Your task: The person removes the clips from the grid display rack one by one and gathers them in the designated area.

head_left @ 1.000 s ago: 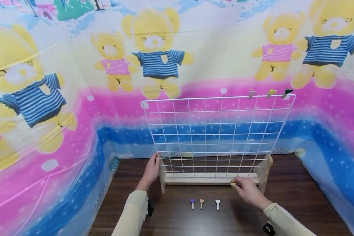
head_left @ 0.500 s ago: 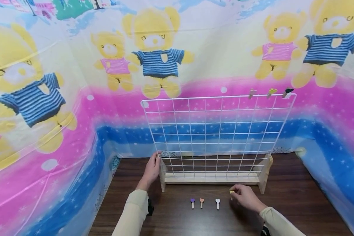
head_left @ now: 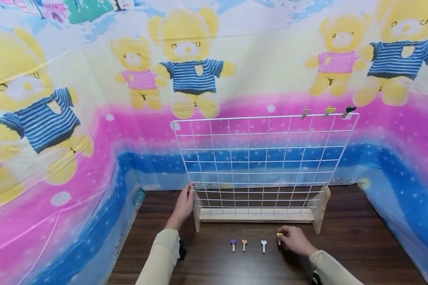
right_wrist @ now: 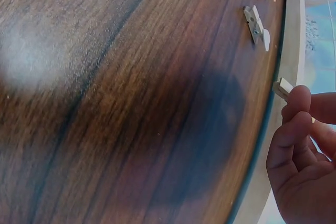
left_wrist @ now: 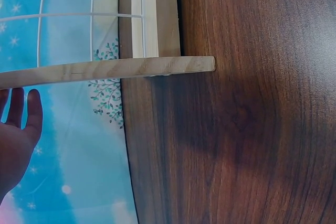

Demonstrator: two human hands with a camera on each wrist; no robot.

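Note:
My right hand (head_left: 295, 240) pinches a small wooden clothespin with a yellow heart (head_left: 279, 234) between thumb and fingertips, low in front of the rack. The right wrist view shows the clothespin's bare wooden end (right_wrist: 282, 88) sticking out past the fingertips; the rest is hidden by the hand. My left hand (head_left: 184, 204) rests against the left wooden upright (head_left: 197, 211) of the white wire grid rack (head_left: 249, 161). In the left wrist view its fingers (left_wrist: 33, 111) are extended at the wooden edge. Left of the right hand lie a white-heart clothespin (head_left: 264, 246), an orange one (head_left: 244, 245) and a purple one (head_left: 233, 245).
Along the grid's top right are clipped a pinkish clothespin (head_left: 305, 113), a yellow one (head_left: 329, 112) and a dark green one (head_left: 348, 111). A wooden base bar (head_left: 256, 217) joins the uprights on the brown table (head_left: 214, 269). A bear-print cloth (head_left: 256, 71) hangs behind and at both sides.
My right hand has moved down and slightly toward me with the yellow-heart clothespin, from the base bar to over the table beside the white one. The left hand has stayed put.

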